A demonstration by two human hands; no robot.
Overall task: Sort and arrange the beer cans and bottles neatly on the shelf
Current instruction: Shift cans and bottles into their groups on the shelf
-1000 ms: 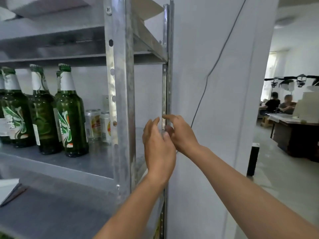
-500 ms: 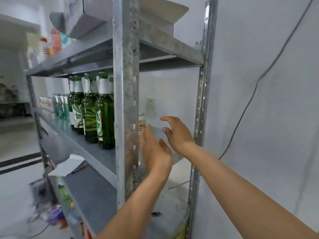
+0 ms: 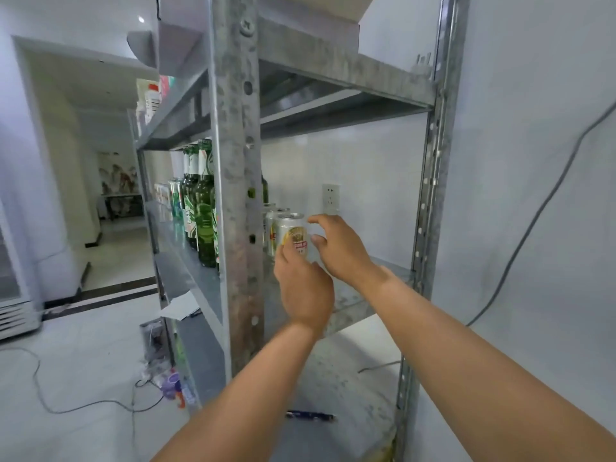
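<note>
A silver and gold beer can (image 3: 295, 234) stands on the middle shelf board (image 3: 353, 300) of a metal rack, with two more cans (image 3: 274, 213) right behind it. My left hand (image 3: 304, 290) is just in front of and below this can, back facing me, fingertips at its lower left. Spread on the can's right side, my right hand (image 3: 338, 248) has its index finger over the rim and its thumb by the wall. Neither hand is closed around it. Green beer bottles (image 3: 204, 221) and green cans (image 3: 175, 198) stand further left along the same shelf.
The rack's corner post (image 3: 236, 195) stands between me and the bottles. A wall socket (image 3: 330, 198) is behind the cans. A pen (image 3: 310, 416) lies on the lower shelf, papers (image 3: 180, 306) stick out at its left. Cables (image 3: 66, 408) run over the floor.
The view has swung left and moved closer to the rack's end. Both hands have reached in past the post, from bare air to either side of the silver and gold can.
</note>
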